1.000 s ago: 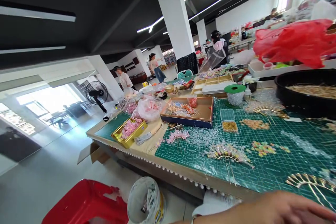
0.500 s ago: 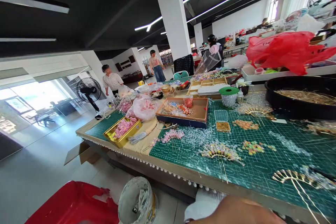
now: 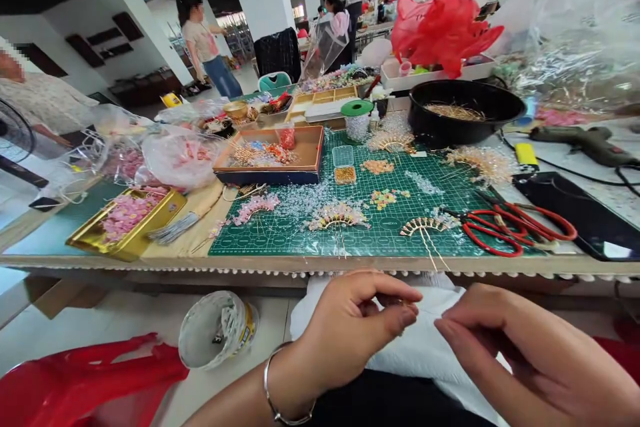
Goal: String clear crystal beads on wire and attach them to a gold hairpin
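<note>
Over my lap, in front of the table edge, my left hand (image 3: 350, 327) is closed in a pinch, a silver bangle (image 3: 269, 380) round its wrist. Something tiny sits between the thumb and forefinger, too small to make out. Facing it, my right hand (image 3: 535, 353) also pinches thumb against forefinger; what it holds, perhaps a thin thread or wire, is unclear. Nearest on the green cutting mat (image 3: 280, 243) lie a bare gold hair comb (image 3: 425, 223) with two long prongs, a beaded comb (image 3: 337, 217) and a pink flowered comb (image 3: 257, 207). White cloth (image 3: 415, 347) covers my lap.
Red-handled scissors (image 3: 493, 233) lie beside a black phone (image 3: 575, 213) and a glue gun (image 3: 585, 140) with its cable. Behind are a black basin (image 3: 465, 137), a shallow box (image 3: 270, 177) and a gold tin (image 3: 155, 217). A bucket (image 3: 187, 340) stands on the floor; people stand beyond.
The view has swung right and come closer to the table. Both my hands are now in view above my lap, where only a blurred patch of skin showed before.
</note>
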`<state>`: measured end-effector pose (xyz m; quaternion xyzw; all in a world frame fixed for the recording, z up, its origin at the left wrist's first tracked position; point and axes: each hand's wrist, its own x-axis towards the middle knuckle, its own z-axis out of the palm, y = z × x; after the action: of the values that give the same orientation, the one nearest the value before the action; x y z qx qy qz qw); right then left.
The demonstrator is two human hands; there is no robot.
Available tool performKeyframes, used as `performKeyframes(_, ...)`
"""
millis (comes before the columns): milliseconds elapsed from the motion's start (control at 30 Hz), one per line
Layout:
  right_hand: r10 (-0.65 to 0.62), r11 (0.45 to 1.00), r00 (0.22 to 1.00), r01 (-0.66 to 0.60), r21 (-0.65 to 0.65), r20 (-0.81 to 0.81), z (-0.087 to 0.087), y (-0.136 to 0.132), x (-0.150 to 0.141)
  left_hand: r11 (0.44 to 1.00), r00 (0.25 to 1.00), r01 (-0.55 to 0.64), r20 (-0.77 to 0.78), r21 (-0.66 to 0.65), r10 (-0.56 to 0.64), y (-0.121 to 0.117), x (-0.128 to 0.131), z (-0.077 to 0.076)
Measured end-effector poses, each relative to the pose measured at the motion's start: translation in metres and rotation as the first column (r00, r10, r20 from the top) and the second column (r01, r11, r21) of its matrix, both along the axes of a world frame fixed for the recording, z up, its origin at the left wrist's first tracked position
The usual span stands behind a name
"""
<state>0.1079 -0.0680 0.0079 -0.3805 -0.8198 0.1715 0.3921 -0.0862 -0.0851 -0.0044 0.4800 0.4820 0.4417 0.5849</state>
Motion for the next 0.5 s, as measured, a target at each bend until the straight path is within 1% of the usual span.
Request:
performKeyframes(33, 0.03, 0.999, 0.999, -0.031, 0.029, 0.02, 0.001, 0.001, -0.002, 0.999, 0.999, 0.002, 0.05, -0.039, 0.0, -0.001, 0.001, 0.0)
performKeyframes(133, 0.054, 0.99, 0.998, -0.058, 0.13, 0.036, -0.004, 0.0, -0.003, 0.993, 0.981, -0.004, 0.194, -0.121, 0.028, -0.001, 0.003, 0.002)
performKeyframes(200, 0.076, 0.981, 0.997, -0.081, 0.178, 0.034, -0.007, -0.001, -0.002, 0.989, 0.966, -0.001, 0.257, -0.145, 0.039, -0.001, 0.004, 0.003)
performKeyframes(267, 0.083, 0.977, 0.996, -0.089, 0.195, 0.042, -0.008, -0.002, -0.002, 0.987, 0.958, 0.013, 0.285, -0.161, 0.034, -0.002, 0.003, 0.003)
performKeyframes(367, 0.07, 0.978, 0.997, -0.077, 0.192, 0.045, -0.008, -0.002, -0.004, 0.99, 0.971, 0.013, 0.237, -0.142, 0.022, -0.003, 0.002, 0.002)
performKeyframes(500, 0.074, 0.978, 0.996, -0.081, 0.191, 0.046, -0.01, -0.002, -0.005, 0.998, 0.995, 0.03, 0.097, -0.056, -0.025, -0.004, -0.001, 0.002)
